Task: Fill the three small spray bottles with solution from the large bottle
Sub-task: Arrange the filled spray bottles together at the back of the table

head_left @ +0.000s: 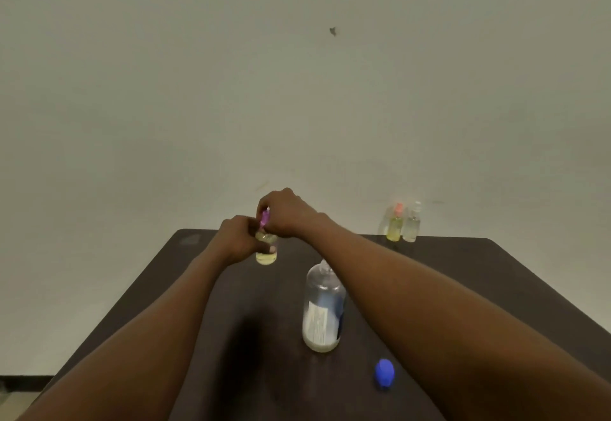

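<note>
My left hand (236,238) grips the body of a small clear spray bottle (266,253) holding yellowish liquid, above the far middle of the dark table (463,272). My right hand (287,210) pinches its purple spray top (264,217) at the bottle's neck. The large clear bottle (322,308) with a white and blue label stands uncapped near the table's middle, under my right forearm. Its blue cap (384,372) lies on the table to the front right. Two more small spray bottles stand at the far right edge: one with an orange top (395,227) and yellowish liquid, one clear-topped (411,225).
A plain pale wall rises behind the table. The table's left edge runs diagonally toward me, with floor beyond it at the lower left.
</note>
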